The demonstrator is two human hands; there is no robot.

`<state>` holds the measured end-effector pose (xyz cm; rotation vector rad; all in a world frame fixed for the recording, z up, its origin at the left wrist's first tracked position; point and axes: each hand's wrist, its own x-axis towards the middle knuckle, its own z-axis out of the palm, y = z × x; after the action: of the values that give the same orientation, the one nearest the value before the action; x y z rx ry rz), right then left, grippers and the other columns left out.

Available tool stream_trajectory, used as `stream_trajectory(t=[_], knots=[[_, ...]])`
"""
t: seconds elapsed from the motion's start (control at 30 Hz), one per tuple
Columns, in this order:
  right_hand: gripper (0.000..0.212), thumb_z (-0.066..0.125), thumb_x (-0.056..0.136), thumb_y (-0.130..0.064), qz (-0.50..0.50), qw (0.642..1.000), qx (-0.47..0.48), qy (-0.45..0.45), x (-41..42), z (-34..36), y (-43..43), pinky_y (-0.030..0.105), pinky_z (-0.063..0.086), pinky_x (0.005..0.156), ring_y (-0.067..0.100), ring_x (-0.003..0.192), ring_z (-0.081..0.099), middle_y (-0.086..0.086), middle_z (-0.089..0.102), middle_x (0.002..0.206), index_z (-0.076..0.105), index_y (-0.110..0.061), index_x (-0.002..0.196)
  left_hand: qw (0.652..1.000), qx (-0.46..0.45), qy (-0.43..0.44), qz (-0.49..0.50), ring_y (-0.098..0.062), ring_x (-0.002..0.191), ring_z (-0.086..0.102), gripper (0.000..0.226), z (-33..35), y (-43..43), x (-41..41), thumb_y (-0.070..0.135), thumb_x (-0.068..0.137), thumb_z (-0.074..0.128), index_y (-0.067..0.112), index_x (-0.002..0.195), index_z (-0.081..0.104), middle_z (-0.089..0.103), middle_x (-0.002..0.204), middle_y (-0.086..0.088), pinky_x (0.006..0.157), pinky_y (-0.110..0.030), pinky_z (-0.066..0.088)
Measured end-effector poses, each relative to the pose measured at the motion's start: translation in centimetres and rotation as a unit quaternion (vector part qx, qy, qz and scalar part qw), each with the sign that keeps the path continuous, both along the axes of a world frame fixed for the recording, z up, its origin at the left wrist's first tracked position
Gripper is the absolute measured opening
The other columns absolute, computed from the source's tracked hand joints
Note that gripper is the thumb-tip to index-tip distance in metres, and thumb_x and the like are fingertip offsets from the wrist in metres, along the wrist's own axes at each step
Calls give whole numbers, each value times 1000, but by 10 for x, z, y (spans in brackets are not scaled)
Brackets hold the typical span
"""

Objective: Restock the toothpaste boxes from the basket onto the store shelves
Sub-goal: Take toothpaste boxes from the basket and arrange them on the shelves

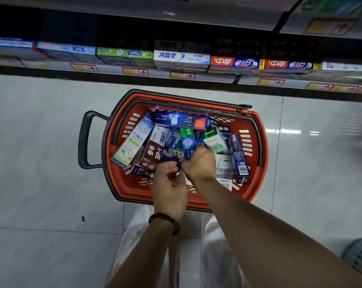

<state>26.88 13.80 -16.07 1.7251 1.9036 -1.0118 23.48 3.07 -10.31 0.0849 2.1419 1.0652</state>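
A red basket [257, 129] with black handles stands on the floor below the shelves, full of several toothpaste boxes lying at all angles. Both my hands are inside it. My right hand [199, 163] has its fingers curled round a blue toothpaste box [188, 144] that stands tilted in the pile. My left hand [168, 183] is just left of it, with fingers bent toward a dark blue box [169, 159]; whether it holds that box is unclear. A long blue box [181, 119] lies across the far side of the basket.
The lowest shelf [113, 68] runs across the top of the view, stocked with rows of toothpaste boxes [181, 57] behind price tags. Pale floor tiles [41, 163] surround the basket. A grey perforated bin [360, 258] sits at the lower right. My white trousers are below the basket.
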Motion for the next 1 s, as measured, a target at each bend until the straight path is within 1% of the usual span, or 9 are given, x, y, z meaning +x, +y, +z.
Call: stream_trajectory(t=[0.13, 0.23, 0.3, 0.53, 0.73, 0.77, 0.83, 0.9, 1.0], knots=[[51, 79, 87, -40, -19, 1000, 21, 2, 4, 7, -3, 34, 53, 87, 27, 105, 62, 11, 60, 118, 62, -7, 120, 1000, -11, -4, 16, 5, 98, 64, 32, 4, 4, -10, -3, 94, 67, 24, 110, 62, 68, 110, 5, 87, -13, 53], [37, 77, 86, -43, -15, 999, 33, -4, 11, 19, -9, 31, 51, 75, 23, 89, 60, 6, 61, 102, 61, -12, 100, 1000, -20, -15, 17, 3, 93, 65, 31, 11, 7, -15, -2, 95, 66, 26, 109, 60, 67, 110, 5, 81, -8, 51], [38, 77, 86, -48, -4, 999, 43, -11, 16, 28, -13, 34, 55, 75, 24, 88, 64, 5, 63, 94, 58, -16, 91, 999, -30, -16, 10, 9, 87, 64, 29, 16, 9, -18, -1, 96, 66, 21, 112, 61, 66, 110, 5, 75, -2, 47], [33, 80, 85, -38, -47, 996, 48, 61, 47, 75, -20, 32, 56, 89, 24, 96, 64, 5, 67, 99, 72, -14, 107, 999, -44, -13, -5, 5, 93, 62, 28, 39, 10, -23, 4, 96, 68, 24, 113, 62, 67, 110, 8, 72, 1, 43], [35, 77, 80, -31, -45, 989, 84, 109, 63, 129, -23, 32, 61, 86, 18, 95, 67, -1, 68, 101, 73, -20, 113, 999, -44, -14, -11, -1, 101, 64, 25, 76, 18, -30, 5, 96, 68, 22, 113, 64, 68, 109, 9, 75, -2, 43], [36, 76, 80, -32, -44, 987, 92, 121, 65, 138, -23, 33, 61, 86, 17, 96, 67, -3, 69, 101, 73, -21, 114, 999, -41, -18, -18, -5, 102, 65, 25, 84, 20, -33, 6, 96, 68, 26, 109, 63, 68, 107, 10, 78, -5, 46], [37, 76, 79, -31, -46, 983, 99, 147, 67, 158, -25, 36, 62, 88, 15, 100, 67, -5, 71, 104, 73, -24, 116, 998, -38, -39, -29, -12, 102, 69, 28, 97, 23, -39, 9, 96, 69, 35, 101, 60, 69, 105, 12, 89, -29, 58], [38, 78, 81, -30, -46, 978, 107, 172, 69, 177, -25, 34, 62, 88, 14, 102, 67, -6, 72, 107, 72, -25, 118, 996, -47, -63, -46, -17, 101, 71, 25, 113, 25, -44, 15, 97, 68, 38, 101, 59, 69, 105, 13, 92, -48, 61], [44, 82, 83, -31, -54, 972, 115, 200, 74, 211, -24, 17, 55, 84, 8, 102, 66, -10, 67, 108, 72, -25, 126, 994, -46, -73, -59, -20, 98, 73, 18, 142, 28, -49, 20, 101, 65, 35, 110, 59, 68, 106, 10, 91, -52, 61]])
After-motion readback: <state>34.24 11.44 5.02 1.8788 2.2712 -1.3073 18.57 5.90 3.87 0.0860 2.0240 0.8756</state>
